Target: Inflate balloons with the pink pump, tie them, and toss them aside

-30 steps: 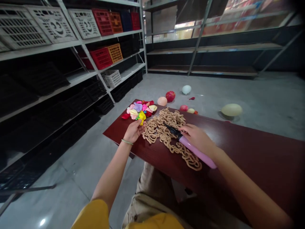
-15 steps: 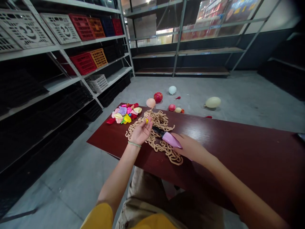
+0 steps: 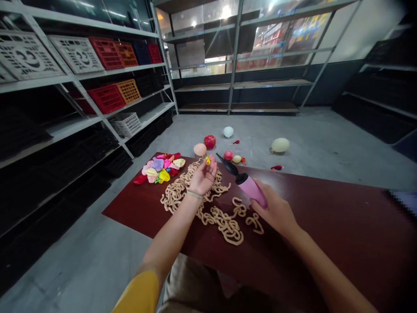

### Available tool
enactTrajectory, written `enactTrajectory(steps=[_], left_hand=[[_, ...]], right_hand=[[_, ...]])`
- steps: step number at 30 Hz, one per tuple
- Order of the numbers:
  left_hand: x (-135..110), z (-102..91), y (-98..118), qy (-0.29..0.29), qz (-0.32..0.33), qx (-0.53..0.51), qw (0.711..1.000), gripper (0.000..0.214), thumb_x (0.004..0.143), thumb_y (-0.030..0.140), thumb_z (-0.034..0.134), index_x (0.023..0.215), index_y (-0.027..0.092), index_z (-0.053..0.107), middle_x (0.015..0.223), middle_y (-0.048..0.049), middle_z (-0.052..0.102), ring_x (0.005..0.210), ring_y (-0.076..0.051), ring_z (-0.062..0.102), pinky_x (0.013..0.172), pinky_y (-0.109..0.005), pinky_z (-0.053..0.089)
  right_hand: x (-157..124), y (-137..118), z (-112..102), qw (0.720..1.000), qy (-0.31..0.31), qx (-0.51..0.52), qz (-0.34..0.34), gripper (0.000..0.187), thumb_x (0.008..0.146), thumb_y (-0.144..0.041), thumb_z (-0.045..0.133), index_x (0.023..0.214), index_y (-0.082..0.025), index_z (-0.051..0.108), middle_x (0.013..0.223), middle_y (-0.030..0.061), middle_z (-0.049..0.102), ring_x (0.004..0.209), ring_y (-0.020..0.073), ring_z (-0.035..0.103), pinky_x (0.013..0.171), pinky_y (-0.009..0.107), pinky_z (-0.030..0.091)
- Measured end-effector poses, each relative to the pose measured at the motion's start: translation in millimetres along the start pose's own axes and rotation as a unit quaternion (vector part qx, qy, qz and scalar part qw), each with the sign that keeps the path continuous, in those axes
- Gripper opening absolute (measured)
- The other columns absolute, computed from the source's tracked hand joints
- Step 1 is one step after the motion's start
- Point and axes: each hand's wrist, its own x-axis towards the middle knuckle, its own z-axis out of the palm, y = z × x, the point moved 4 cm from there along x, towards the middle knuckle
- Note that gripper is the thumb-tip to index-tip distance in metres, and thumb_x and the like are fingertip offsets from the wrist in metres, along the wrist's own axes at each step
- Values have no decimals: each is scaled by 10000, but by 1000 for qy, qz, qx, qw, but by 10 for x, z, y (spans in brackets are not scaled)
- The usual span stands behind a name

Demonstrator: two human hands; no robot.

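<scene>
My left hand [image 3: 202, 176] is raised over the beige chain of curved links [image 3: 176, 191], palm up. Between its fingertips it pinches a small yellow balloon [image 3: 207, 161], limp and mostly covered by the fingers. In my right hand [image 3: 275, 206] is a pink and black balloon pump [image 3: 250, 189], gripped by its pink body. The pump's black tapered nozzle points up and left, close to the left fingertips but apart from the balloon. A pile of limp coloured balloons [image 3: 159, 167] lies on the dark red table [image 3: 312, 217], left of the links.
Several inflated balloons lie on the floor past the table, among them a pale one [image 3: 280, 145], a white one [image 3: 228, 132] and a red one [image 3: 210, 141]. Shelves with crates [image 3: 106, 99] stand at left; a metal rack [image 3: 233, 87] spans the back.
The pump has lifted off the links and moved right, its nozzle now tilted up. My left hand has risen slightly with the yellow balloon. The view has shifted a little.
</scene>
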Motion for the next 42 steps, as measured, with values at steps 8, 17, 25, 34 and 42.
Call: enactTrajectory(steps=[8, 17, 25, 34, 42], left_hand=[[30, -250, -80, 7, 26, 55, 998, 237, 988, 185, 473, 1112, 181, 674, 1145, -84, 723, 1051, -142, 692, 945, -296, 568], [-26, -260, -10, 21, 99, 144, 984, 199, 949, 293, 554, 1093, 185, 639, 1155, -87, 711, 1121, -183, 670, 971, -317, 526], [-27, -244, -110, 12, 102, 148, 984, 182, 922, 236, 581, 1082, 158, 624, 1025, -87, 737, 947, -167, 717, 891, -301, 533], [-49, -229, -166, 6, 117, 186, 975, 281, 831, 275, 710, 1075, 164, 628, 1046, -85, 741, 994, -199, 713, 883, -316, 528], [-51, -226, -252, -10, 113, 166, 980, 278, 826, 244, 717, 1075, 150, 638, 996, -84, 743, 977, -207, 714, 947, -367, 514]], right_hand=[[-73, -22, 65, 993, -22, -107, -55, 614, 914, -350, 502, 1494, -248, 328, 1228, 109, 648, 985, 283, 684, 709, 389, 572], [-104, -35, 113, 992, -38, -105, -63, 623, 921, -351, 494, 1511, -241, 325, 1266, 117, 636, 1010, 279, 681, 758, 390, 573], [-109, -57, 140, 992, -47, -101, -64, 623, 918, -340, 502, 1508, -235, 332, 1279, 110, 629, 1032, 270, 672, 784, 385, 569], [-103, -79, 128, 992, -40, -102, -57, 645, 918, -342, 499, 1527, -258, 305, 1265, 105, 638, 1018, 274, 675, 757, 380, 569], [-125, -165, 160, 990, -43, -115, -70, 601, 932, -327, 487, 1506, -236, 333, 1252, 107, 643, 995, 258, 673, 757, 348, 551]])
